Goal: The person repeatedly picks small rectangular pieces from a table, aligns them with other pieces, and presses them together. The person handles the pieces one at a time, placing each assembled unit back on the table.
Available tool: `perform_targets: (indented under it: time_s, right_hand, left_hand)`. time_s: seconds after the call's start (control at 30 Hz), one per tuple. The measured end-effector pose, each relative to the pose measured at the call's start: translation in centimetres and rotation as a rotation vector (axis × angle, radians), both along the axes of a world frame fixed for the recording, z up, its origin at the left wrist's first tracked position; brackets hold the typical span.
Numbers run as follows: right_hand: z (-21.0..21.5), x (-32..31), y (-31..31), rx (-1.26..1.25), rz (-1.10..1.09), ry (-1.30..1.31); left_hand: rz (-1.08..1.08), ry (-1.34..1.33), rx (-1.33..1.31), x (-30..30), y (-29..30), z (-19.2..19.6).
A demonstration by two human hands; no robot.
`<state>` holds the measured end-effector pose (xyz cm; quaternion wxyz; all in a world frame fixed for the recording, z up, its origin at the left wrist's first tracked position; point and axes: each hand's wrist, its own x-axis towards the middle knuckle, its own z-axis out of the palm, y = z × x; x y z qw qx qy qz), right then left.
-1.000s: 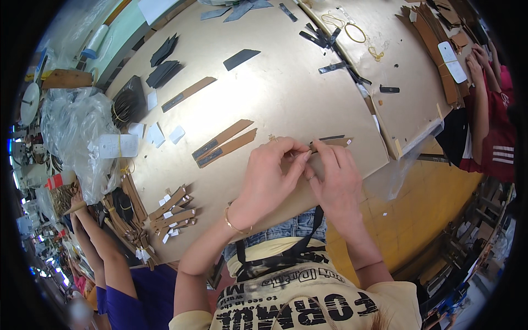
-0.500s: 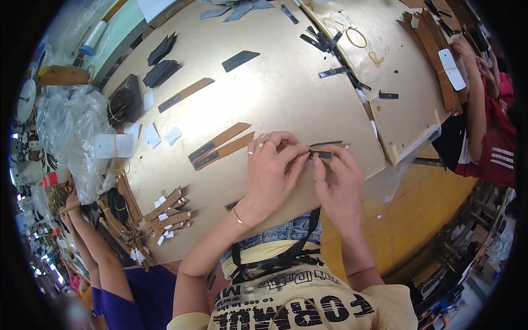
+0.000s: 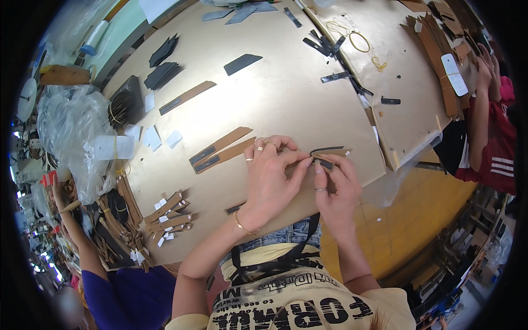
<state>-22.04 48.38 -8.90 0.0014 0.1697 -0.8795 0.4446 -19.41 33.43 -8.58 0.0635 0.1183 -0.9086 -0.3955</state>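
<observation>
Above the table's front edge, my left hand [image 3: 272, 173] and my right hand [image 3: 338, 190] meet with their fingertips pinched on a small black strip [image 3: 325, 163]. A brown strip [image 3: 340, 152] with a thin black edge sticks out behind my right fingers; how it joins the black piece is hidden. Rings and a bracelet are on my left hand and wrist. Left of my hands, two brown strips with black end patches, the upper strip [image 3: 228, 137] and the lower strip [image 3: 228, 155], lie side by side. Under my left wrist shows another dark-patched strip [image 3: 235, 208].
Farther off lie a single brown strip [image 3: 187, 97], dark cut pieces [image 3: 161, 75] and loose black tabs [image 3: 335, 77]. Tagged brown strips [image 3: 169, 217] sit at the left edge beside a clear plastic bag [image 3: 74, 132]. Co-workers' arms reach in at left [image 3: 82, 236] and right [image 3: 479, 104].
My right hand has turned slightly, tilting the black strip's right end downward, and more of the brown strip shows behind. The left co-worker's arm has stretched farther up; the right co-worker's hands have shifted.
</observation>
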Motion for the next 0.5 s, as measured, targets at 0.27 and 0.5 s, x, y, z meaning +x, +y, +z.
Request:
perform_targets:
  time_s: [0.27,0.5]
  right_hand:
    - [-0.1,-0.3,0.1,-0.045,0.003,-0.026]
    - [-0.3,-1.2,0.8,-0.122,-0.077,-0.107]
  left_hand:
    - [0.031,-0.043,-0.012,-0.4,0.3,0.2]
    - [0.108,0.105,-0.277,-0.6,2.5,-0.8]
